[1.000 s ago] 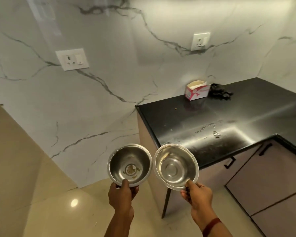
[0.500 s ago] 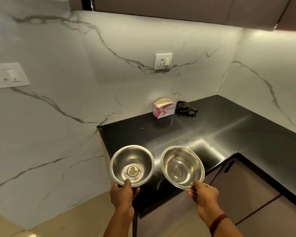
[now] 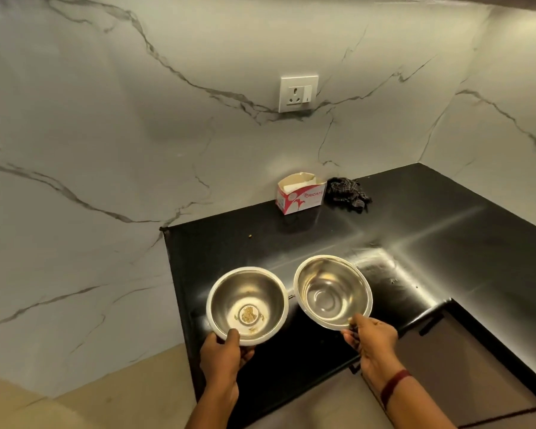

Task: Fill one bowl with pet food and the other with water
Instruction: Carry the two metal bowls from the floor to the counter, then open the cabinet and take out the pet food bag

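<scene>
Glossy black countertop [image 3: 415, 243] met veined marble wall [image 3: 136, 134]. Above it, left hand [image 3: 222, 356] pinched the round steel left bowl [image 3: 248, 305], crumbs at its base; right hand [image 3: 373, 340] pinched the shiny right bowl [image 3: 333, 292] by its rim.

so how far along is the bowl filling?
Done: nothing filled. In hand: the left hand grips the steel bowl with crumbs by its rim; the right hand grips the empty steel bowl, both held at the black countertop. Left: food and water; no food bag or tap in view.
</scene>
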